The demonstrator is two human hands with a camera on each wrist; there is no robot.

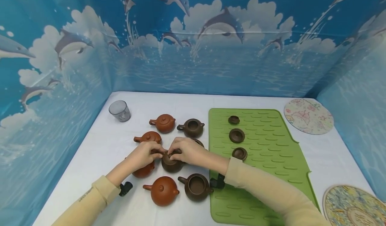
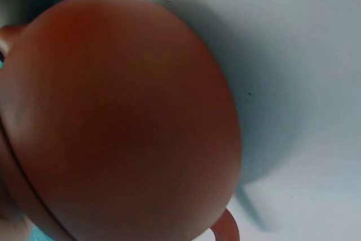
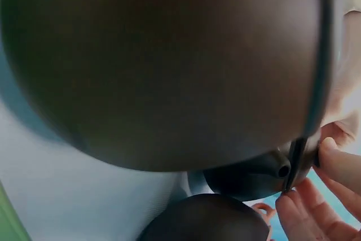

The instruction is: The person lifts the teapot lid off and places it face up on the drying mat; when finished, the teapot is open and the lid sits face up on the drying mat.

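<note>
Between both hands stands a dark brown teapot (image 1: 171, 165) with its lid on. My left hand (image 1: 144, 156) pinches at its left side, where the handle is hidden. From the right, my right hand (image 1: 188, 151) pinches the dark lid (image 3: 304, 165), thumb at the knob and fingertips at the rim. Its spout (image 3: 276, 165) shows in the right wrist view. Partly under my left wrist sits a reddish-brown teapot (image 1: 144, 170). Another dark teapot (image 1: 198, 141) is half hidden behind my right hand. A reddish-brown teapot (image 2: 124, 117) fills the left wrist view.
Lidded reddish-brown teapots (image 1: 163, 191) line the left; lidless dark teapots (image 1: 196, 186) stand near and far. Three dark lids (image 1: 236, 135) lie on a green mat (image 1: 271, 165). A grey glass cup (image 1: 119, 110) stands back left. Round patterned mats (image 1: 309, 116) lie at right.
</note>
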